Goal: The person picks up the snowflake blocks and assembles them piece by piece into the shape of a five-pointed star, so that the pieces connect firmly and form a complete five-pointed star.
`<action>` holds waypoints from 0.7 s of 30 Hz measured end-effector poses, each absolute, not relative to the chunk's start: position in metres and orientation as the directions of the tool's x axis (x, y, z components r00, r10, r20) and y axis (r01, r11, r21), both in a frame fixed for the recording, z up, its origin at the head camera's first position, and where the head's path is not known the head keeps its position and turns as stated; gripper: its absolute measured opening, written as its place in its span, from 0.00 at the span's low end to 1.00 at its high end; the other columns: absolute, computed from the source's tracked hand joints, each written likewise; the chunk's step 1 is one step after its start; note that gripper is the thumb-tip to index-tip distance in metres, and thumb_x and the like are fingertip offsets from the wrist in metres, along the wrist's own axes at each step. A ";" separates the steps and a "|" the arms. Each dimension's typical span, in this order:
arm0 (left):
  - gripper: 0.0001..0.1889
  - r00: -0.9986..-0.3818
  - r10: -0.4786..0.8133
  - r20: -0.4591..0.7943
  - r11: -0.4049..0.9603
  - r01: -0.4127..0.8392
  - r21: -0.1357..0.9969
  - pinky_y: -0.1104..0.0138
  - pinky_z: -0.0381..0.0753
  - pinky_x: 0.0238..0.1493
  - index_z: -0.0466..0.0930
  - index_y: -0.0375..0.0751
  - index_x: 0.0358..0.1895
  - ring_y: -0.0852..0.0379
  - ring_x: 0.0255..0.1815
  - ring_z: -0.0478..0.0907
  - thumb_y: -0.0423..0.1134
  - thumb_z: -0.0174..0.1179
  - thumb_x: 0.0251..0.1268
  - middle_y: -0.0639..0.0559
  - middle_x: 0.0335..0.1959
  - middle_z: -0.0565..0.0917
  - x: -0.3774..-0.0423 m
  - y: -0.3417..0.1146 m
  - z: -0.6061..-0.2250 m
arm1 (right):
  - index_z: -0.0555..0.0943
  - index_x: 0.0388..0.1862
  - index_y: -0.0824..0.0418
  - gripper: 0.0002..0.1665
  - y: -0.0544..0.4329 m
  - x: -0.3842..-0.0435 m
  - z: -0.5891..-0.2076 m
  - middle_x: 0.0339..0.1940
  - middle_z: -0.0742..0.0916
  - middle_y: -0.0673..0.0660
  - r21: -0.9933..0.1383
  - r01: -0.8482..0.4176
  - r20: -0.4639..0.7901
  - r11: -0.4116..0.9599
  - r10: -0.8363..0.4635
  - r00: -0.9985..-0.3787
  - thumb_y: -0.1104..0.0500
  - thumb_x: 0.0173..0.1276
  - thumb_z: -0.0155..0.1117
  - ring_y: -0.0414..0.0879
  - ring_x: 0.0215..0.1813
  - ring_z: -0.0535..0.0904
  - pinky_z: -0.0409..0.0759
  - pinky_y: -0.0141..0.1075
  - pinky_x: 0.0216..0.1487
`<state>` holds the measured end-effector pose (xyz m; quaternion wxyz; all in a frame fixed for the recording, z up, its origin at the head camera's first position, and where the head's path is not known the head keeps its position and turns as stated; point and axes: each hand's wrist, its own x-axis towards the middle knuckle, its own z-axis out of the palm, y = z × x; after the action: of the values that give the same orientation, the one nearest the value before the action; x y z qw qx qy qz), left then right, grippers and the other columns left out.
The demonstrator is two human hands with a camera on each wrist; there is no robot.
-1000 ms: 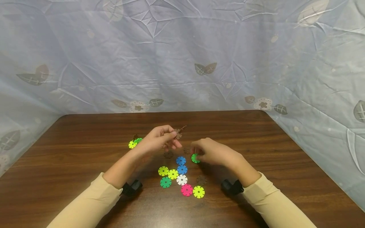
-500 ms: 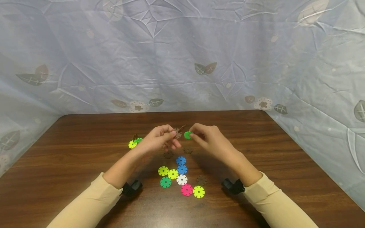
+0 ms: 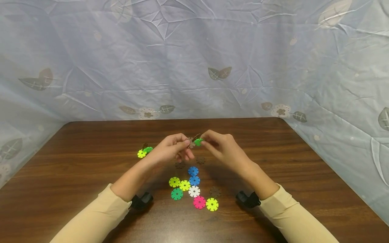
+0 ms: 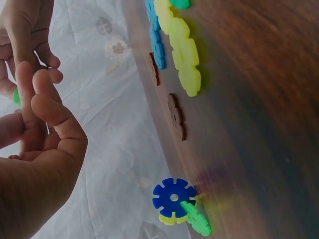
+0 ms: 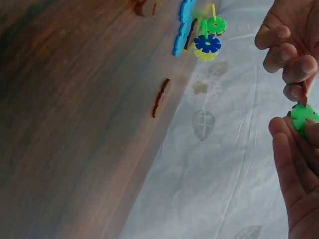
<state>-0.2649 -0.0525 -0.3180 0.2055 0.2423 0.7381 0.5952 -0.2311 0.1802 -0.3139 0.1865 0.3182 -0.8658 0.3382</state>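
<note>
The green disc (image 3: 198,142) has been raised from the table (image 3: 76,162) to the brown discs (image 3: 191,143); interlocking cannot be confirmed. It is pinched by the right hand (image 3: 227,150), the brown discs by the left hand (image 3: 167,148), close by.

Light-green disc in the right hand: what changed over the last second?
The right hand has lifted the light-green notched disc off the table, carrying it up and leftward to the brown notched discs pinched in the left hand. Whether they've slotted together, I can't tell. Unchanged: left hand's grip and position, the loose discs, and the joined cluster left of that hand.
</note>
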 end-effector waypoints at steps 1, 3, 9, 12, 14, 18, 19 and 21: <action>0.11 -0.797 0.604 -0.016 0.172 0.111 0.979 0.67 0.79 0.36 0.73 0.35 0.50 0.54 0.36 0.85 0.40 0.45 0.87 0.58 0.30 0.89 -0.265 -0.052 -0.318 | 0.83 0.46 0.62 0.03 0.180 -0.231 -0.314 0.39 0.92 0.55 -0.463 -0.683 0.545 0.564 -0.427 -0.722 0.66 0.75 0.65 0.42 0.38 0.86 0.89 0.35 0.44; 0.11 -0.797 0.604 -0.021 0.162 0.097 0.982 0.68 0.79 0.37 0.74 0.35 0.49 0.55 0.36 0.84 0.40 0.45 0.87 0.57 0.30 0.89 -0.264 -0.052 -0.318 | 0.84 0.45 0.63 0.04 0.179 -0.230 -0.314 0.39 0.92 0.55 -0.457 -0.695 0.558 0.555 -0.430 -0.710 0.67 0.75 0.66 0.43 0.39 0.88 0.89 0.36 0.45; 0.09 -0.801 0.598 -0.037 0.125 0.047 0.991 0.70 0.77 0.36 0.74 0.40 0.47 0.59 0.34 0.82 0.39 0.46 0.86 0.57 0.29 0.88 -0.263 -0.051 -0.316 | 0.84 0.44 0.63 0.04 0.178 -0.229 -0.314 0.40 0.93 0.56 -0.424 -0.726 0.602 0.541 -0.431 -0.673 0.69 0.74 0.66 0.47 0.43 0.91 0.90 0.36 0.48; 0.09 -0.801 0.597 -0.043 0.106 0.025 0.994 0.71 0.75 0.35 0.74 0.40 0.46 0.60 0.32 0.82 0.39 0.46 0.86 0.58 0.27 0.88 -0.262 -0.050 -0.314 | 0.84 0.44 0.64 0.04 0.178 -0.229 -0.314 0.41 0.93 0.57 -0.414 -0.737 0.617 0.534 -0.430 -0.659 0.70 0.74 0.66 0.48 0.43 0.92 0.91 0.37 0.48; 0.09 -0.798 0.602 -0.039 0.089 0.019 0.996 0.72 0.74 0.34 0.73 0.39 0.46 0.61 0.31 0.82 0.39 0.47 0.86 0.59 0.26 0.87 -0.261 -0.050 -0.313 | 0.84 0.43 0.64 0.04 0.177 -0.229 -0.316 0.40 0.93 0.57 -0.412 -0.743 0.624 0.527 -0.432 -0.652 0.70 0.74 0.66 0.47 0.41 0.91 0.91 0.36 0.46; 0.08 -0.790 0.614 -0.012 0.050 0.024 0.998 0.73 0.74 0.33 0.73 0.39 0.44 0.63 0.29 0.81 0.37 0.47 0.86 0.60 0.24 0.86 -0.261 -0.051 -0.311 | 0.84 0.43 0.66 0.03 0.175 -0.230 -0.319 0.39 0.93 0.58 -0.400 -0.766 0.655 0.503 -0.428 -0.623 0.70 0.73 0.66 0.44 0.37 0.88 0.90 0.34 0.43; 0.08 -0.786 0.618 -0.002 0.041 0.029 0.999 0.74 0.74 0.33 0.73 0.38 0.43 0.63 0.29 0.80 0.36 0.47 0.86 0.60 0.24 0.86 -0.261 -0.051 -0.310 | 0.84 0.43 0.66 0.03 0.174 -0.230 -0.319 0.38 0.93 0.58 -0.396 -0.774 0.668 0.493 -0.424 -0.612 0.71 0.73 0.66 0.43 0.36 0.88 0.90 0.34 0.42; 0.08 -0.786 0.618 0.010 0.031 0.037 0.999 0.74 0.74 0.33 0.73 0.39 0.43 0.63 0.29 0.80 0.36 0.47 0.85 0.60 0.24 0.86 -0.260 -0.051 -0.308 | 0.84 0.43 0.66 0.05 0.172 -0.230 -0.320 0.38 0.92 0.57 -0.372 -0.795 0.695 0.478 -0.424 -0.581 0.72 0.72 0.66 0.42 0.34 0.86 0.89 0.32 0.39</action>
<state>-0.2598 -0.0514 -0.3083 0.2224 0.2400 0.6828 0.6533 -0.2299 0.1722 -0.3200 0.2657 0.3729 -0.8177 0.3489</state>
